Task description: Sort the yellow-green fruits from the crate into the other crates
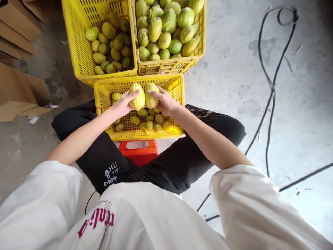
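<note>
My left hand (123, 105) is closed around a yellow papaya (137, 97), its thumb lying over the top. Another yellow papaya (151, 96) sits in my right hand (167, 102), also gripped with the thumb across it. The two fruits are side by side, nearly touching, above the near yellow crate (140, 134) between my knees. Several smaller yellow-green papayas (149, 125) lie on the floor of that crate; my hands hide part of it.
Behind stand a partly filled yellow crate (75, 41) of papayas and a fuller yellow crate (171, 64). A red stool (139, 158) shows under the near crate. Cardboard boxes (19, 90) are at left; a black cable (272, 90) loops over the concrete floor at right.
</note>
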A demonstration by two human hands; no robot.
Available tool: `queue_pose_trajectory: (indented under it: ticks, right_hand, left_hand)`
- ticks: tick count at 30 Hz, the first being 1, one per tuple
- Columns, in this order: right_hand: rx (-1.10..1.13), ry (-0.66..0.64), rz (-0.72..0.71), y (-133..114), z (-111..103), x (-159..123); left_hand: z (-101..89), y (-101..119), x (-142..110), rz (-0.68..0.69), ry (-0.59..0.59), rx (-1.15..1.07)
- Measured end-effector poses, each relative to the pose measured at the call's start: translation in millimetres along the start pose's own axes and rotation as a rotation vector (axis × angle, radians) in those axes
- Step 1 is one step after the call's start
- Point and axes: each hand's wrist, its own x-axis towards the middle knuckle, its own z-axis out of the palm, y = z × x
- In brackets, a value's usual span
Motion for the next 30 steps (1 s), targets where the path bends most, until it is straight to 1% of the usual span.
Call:
queue_pose_trajectory:
  ticks: [5, 8, 12, 18, 20, 23, 26, 30]
  right_hand:
    - [0.027, -0.027, 0.017, -8, -3, 7]
    - [0.023, -0.018, 0.010, -13, -9, 11]
    - [-0.023, -0.015, 0.011, -10, -15, 12]
    - [-0.020, -0.108, -0.063, -3, -14, 7]
    - [-0.046, -0.120, -0.070, -2, -15, 8]
    - [-0.101, -0.121, -0.122, -1, -19, 9]
    - [-0.129, -0.128, -0.166, 1, -21, 9]
    - [-0.134, -0.149, -0.177, 0, -22, 10]
  left_hand:
    - [-4.8, 1, 6, -0.022, 0.012, -0.006]
    - [-5.3, 4, 8, -0.027, 0.007, -0.011]
    - [-4.2, 6, 7, -0.002, 0.017, -0.023]
    - [-2.8, 3, 0, 0.009, 0.015, -0.026]
    - [-2.3, 1, 0, 0.000, 0.009, -0.017]
    - [-1.9, 0, 1, 0.002, -0.008, 0.018]
    - [-0.7, 3, -1, 0.016, -0.007, 0.024]
    - [3.3, 12, -6, -0.027, -0.015, -0.040]
